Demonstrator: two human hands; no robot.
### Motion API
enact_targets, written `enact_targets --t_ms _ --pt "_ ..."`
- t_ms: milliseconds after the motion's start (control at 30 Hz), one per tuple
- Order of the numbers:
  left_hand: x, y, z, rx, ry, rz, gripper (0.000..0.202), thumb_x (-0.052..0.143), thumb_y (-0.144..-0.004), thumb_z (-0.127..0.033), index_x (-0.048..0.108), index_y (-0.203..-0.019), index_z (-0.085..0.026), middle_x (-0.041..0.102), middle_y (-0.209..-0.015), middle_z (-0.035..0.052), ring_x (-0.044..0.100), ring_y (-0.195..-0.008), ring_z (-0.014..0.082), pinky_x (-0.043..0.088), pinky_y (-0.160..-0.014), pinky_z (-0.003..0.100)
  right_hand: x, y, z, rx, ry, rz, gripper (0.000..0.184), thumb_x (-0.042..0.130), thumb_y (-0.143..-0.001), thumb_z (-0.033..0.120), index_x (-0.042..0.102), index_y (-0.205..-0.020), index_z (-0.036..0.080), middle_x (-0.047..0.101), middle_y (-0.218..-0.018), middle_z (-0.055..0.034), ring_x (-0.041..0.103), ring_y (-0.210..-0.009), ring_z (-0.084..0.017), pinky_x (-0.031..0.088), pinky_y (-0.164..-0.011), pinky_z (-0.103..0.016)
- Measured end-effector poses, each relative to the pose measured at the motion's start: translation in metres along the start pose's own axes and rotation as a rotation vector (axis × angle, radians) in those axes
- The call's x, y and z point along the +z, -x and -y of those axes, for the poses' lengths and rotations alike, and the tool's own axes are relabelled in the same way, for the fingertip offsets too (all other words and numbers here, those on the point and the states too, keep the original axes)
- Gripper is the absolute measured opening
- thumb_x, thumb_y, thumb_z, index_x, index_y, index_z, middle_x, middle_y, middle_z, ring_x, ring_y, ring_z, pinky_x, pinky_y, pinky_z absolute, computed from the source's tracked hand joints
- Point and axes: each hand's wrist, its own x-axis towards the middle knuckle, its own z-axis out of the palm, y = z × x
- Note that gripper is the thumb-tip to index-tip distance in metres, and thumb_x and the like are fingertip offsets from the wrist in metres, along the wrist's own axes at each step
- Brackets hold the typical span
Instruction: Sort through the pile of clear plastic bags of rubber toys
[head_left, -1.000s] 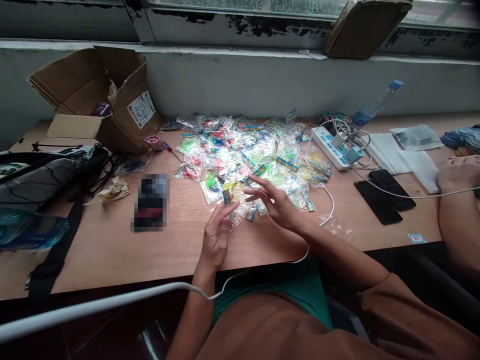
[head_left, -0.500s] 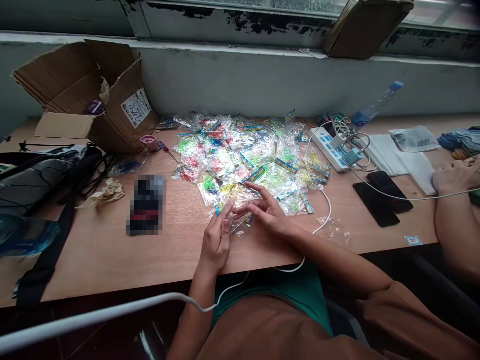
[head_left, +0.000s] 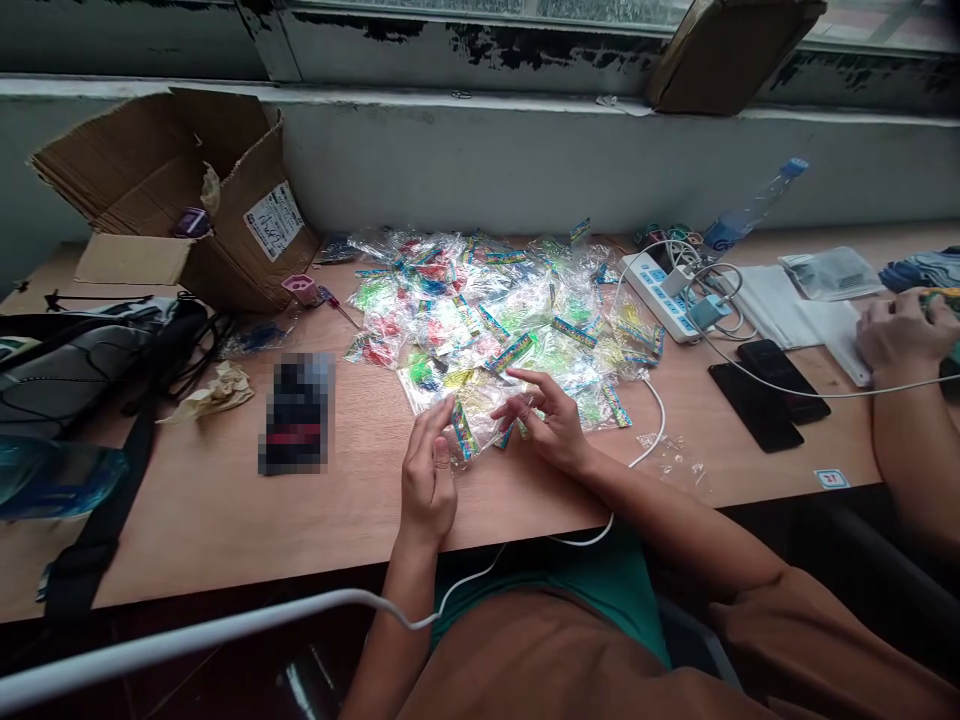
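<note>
A heap of small clear plastic packets with coloured card headers covers the middle of the wooden table. My left hand pinches one clear packet by its end, just in front of the heap. My right hand pinches the other end of the same packet, fingers curled, at the heap's near edge.
An open cardboard box lies on its side at back left, a black bag and a blue bottle at left. A power strip, two phones and a water bottle are at right. Another person's hand rests at far right.
My hands have come together on one packet and drawn it slightly towards me; the right fingers, stretched out a second ago, are now curled. The other person's hand has shifted.
</note>
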Motion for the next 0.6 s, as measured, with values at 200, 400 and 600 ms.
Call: enact_targets --t_ms 200,400,600 --pt "-0.003 -0.002 -0.001 -0.019 -0.143 -0.083 0.042 0.038 -0.113 -0.037 0.066 -0.143 -0.028 0.07 -0.137 0.009 0.063 -0.131 0.0249 0.043 -0.119 0.047 -0.01 -0.004 -0.002 -0.103 0.116 -0.169 0.018 0.063 -0.103 0.044 0.059 -0.103 0.026 0.083 -0.086 -0.0029 0.079 -0.069 -0.02 0.063 -0.07 -0.037" --pt "-0.004 -0.001 -0.009 0.003 -0.095 0.072 0.042 0.038 -0.113 -0.038 0.065 -0.144 -0.032 0.047 -0.163 0.0086 0.048 -0.149 0.0268 0.038 -0.125 0.049 -0.01 0.002 -0.012 -0.261 0.418 -0.104 0.02 0.056 -0.106 0.044 0.063 -0.099 0.027 0.082 -0.103 -0.0095 0.074 -0.116 -0.03 0.056 -0.102 -0.052" --pt "-0.004 0.0 -0.008 -0.076 0.048 0.116 0.04 0.042 -0.112 -0.038 0.067 -0.142 -0.03 0.039 -0.171 0.006 0.037 -0.159 0.0268 0.032 -0.131 0.046 -0.006 0.011 -0.011 -0.296 0.328 0.045 0.028 0.041 -0.11 0.051 0.058 -0.108 0.029 0.081 -0.119 -0.0107 0.057 -0.146 -0.03 0.046 -0.117 -0.06"
